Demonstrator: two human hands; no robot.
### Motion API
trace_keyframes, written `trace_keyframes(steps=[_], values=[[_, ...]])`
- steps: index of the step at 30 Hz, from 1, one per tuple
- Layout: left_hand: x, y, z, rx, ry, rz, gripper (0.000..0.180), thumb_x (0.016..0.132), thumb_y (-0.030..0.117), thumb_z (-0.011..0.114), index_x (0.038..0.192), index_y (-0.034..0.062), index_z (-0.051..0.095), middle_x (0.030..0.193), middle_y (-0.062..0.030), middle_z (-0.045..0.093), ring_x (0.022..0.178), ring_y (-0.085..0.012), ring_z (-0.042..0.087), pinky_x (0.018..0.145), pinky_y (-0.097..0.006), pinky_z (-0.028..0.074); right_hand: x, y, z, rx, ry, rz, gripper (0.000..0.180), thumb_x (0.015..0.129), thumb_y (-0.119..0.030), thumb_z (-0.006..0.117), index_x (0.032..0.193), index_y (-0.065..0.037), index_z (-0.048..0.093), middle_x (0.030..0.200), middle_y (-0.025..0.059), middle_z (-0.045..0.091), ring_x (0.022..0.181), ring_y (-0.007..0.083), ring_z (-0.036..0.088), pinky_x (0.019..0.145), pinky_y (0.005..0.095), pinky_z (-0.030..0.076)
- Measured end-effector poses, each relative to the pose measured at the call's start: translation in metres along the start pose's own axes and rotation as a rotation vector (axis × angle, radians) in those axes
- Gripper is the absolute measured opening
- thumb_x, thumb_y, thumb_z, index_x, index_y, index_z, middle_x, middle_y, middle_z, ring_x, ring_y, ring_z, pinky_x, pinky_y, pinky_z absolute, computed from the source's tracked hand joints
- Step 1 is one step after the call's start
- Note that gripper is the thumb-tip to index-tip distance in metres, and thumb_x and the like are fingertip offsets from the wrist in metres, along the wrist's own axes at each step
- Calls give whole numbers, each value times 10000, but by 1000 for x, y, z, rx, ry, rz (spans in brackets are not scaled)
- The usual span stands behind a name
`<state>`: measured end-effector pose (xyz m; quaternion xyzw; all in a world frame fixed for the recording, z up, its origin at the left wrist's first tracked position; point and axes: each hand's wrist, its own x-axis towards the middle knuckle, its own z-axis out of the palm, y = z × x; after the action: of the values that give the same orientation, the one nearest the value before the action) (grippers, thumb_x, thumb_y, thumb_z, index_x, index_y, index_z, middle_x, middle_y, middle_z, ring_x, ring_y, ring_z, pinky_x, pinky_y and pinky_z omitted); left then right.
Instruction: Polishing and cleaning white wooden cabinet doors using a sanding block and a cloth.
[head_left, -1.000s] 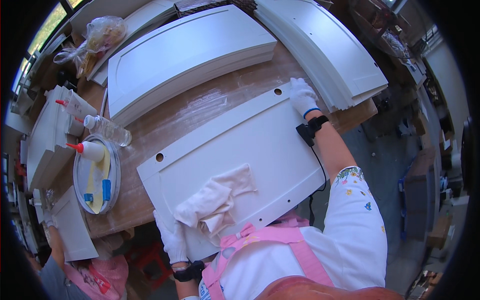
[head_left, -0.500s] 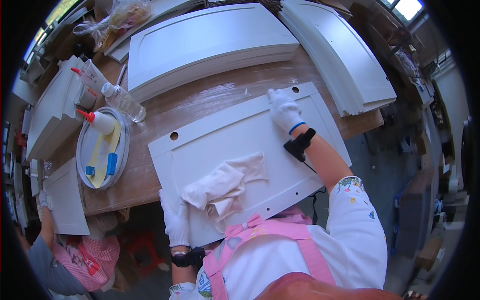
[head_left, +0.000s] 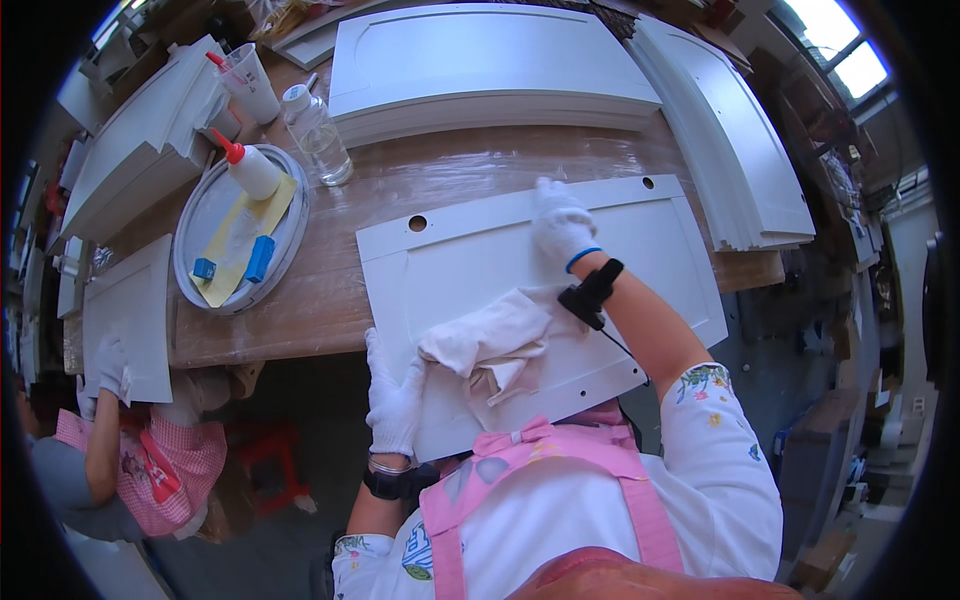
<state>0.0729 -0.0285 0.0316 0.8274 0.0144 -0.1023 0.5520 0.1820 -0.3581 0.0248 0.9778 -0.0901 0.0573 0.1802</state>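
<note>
A white panel, with a recessed middle and two round holes along its far rail, lies partly on the table and reaches out toward my body. My left hand, in a white glove, grips its left edge with the thumb over the top. On the far rail, between the holes, rests my gloved right hand with its fingers curled closed; whatever they may hold is hidden. A crumpled white cloth lies on the panel between my hands, partly behind the right wrist's black strap.
Stacked white panels stand at the back, the right and the left. Left of my panel are a round lid bearing a red-tipped bottle and blue blocks, plus a clear bottle. A co-worker's gloved hand touches another panel.
My right hand has slid left along the far rail, away from the right hole. My left hand keeps its grip. The whole view has shifted, and the co-worker's hand has moved onto their panel.
</note>
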Motion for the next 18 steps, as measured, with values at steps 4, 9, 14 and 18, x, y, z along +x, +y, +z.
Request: trace_keyframes(steps=[4,9,14,18], values=[[3,9,0,9,-41,-54,800,934,272,639,1538,29,174,1534,-204,343,1384,-298,394,1123,-360,320,5,-70,-52,669,-11,-231,373,857,-72,503,1220,9,531,1052,251,596,931,411,622,801,466,518],[1,-2,-3,-65,-80,2,786,941,303,636,1530,12,204,1557,-172,309,1413,-262,344,1136,-349,301,11,-9,-41,628,90,201,327,879,-127,528,1180,-2,552,1095,258,620,1017,421,612,866,478,503],[6,-17,-10,-95,-157,85,839,919,294,643,1548,50,145,1457,-238,440,1283,-335,518,1039,-370,421,12,9,-24,451,-241,342,345,881,-115,499,1215,-29,495,1077,240,616,1018,435,626,839,502,519],[11,15,-35,177,-134,8,850,904,238,665,1553,73,141,1023,-165,665,879,-289,667,795,-384,521,19,-73,-72,473,-238,123,313,889,-87,455,1195,-31,485,1118,249,607,1016,437,625,807,522,524]])
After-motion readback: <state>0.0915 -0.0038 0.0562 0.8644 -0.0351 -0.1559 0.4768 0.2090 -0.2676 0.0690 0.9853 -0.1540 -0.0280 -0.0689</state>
